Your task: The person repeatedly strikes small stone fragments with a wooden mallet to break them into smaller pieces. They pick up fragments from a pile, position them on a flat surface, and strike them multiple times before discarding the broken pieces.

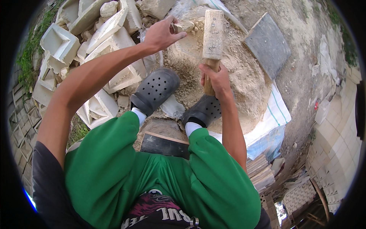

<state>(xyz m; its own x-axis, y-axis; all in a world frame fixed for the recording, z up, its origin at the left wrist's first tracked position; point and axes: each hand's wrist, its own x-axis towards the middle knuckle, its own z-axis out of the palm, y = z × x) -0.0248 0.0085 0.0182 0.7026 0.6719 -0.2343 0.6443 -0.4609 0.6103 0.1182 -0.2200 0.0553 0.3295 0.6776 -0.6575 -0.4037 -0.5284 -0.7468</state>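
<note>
The right hand [218, 81] grips the wooden handle [209, 87] of a mallet, its fingers wrapped closely around it just below the head. The mallet's blocky head [213, 36] points to the far side, coated in pale dust, over the middle of a mound of crushed pale material [244, 86]. The left hand [163, 35] reaches to the far side of the mound, left of the mallet head and apart from it. Its fingers are narrow, the thumb and forefinger holding the left end of a small pale chunk [184, 26]; whether the chunk also rests on the mound, I cannot tell.

The mound lies on a white woven sheet [277, 103] with blue-green stripes, its edge showing at the right. A grey square slab [268, 45] lies tilted at the mound's far right edge. To the left, broken off-white castings [110, 38] are heaped, some with hollow box-like shapes. 2 dark grey perforated clogs [157, 88] stand at the near side of the mound, the right clog close to the handle's lower end. Between the legs, nearer, is a black-faced board [164, 145]. Flat pale pieces [260, 172] are stacked at the near right.
</note>
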